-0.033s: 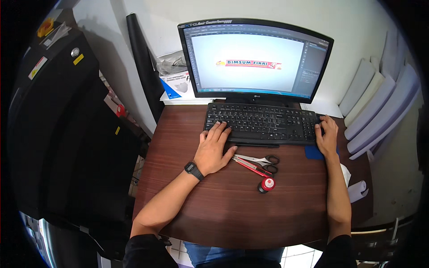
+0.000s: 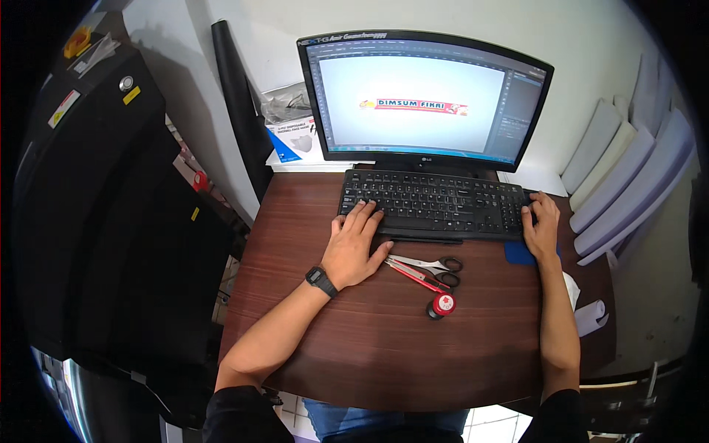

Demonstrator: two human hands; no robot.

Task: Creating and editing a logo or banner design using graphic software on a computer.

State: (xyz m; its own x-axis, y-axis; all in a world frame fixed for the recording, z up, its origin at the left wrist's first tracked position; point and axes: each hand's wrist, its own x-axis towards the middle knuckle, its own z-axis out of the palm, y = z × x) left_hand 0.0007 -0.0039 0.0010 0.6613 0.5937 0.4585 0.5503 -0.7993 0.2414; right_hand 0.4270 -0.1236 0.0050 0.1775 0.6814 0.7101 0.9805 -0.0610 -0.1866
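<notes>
My left hand (image 2: 353, 247), with a black watch at its wrist, lies open at the left end of a black keyboard (image 2: 421, 221). Its fingertips rest on the lower-left keys, and the thumb reaches down to the desk near the scissors' tips. Beyond the keyboard's right end, my right hand (image 2: 543, 225) is curled over what looks like a computer mouse, almost wholly hidden beneath it. A blue mouse pad (image 2: 520, 253) shows under that hand. Behind the keyboard stands a monitor (image 2: 413, 83) with a colourful banner design on its white canvas.
Scissors (image 2: 449, 271) with black handles, a red cutter knife (image 2: 415, 273) and a small red-and-black round item (image 2: 441, 305) lie on the brown desk (image 2: 354, 354). Paper rolls (image 2: 617, 184) lean at right. A face mask box (image 2: 295, 142) stands back left, beside a large black machine (image 2: 111, 221).
</notes>
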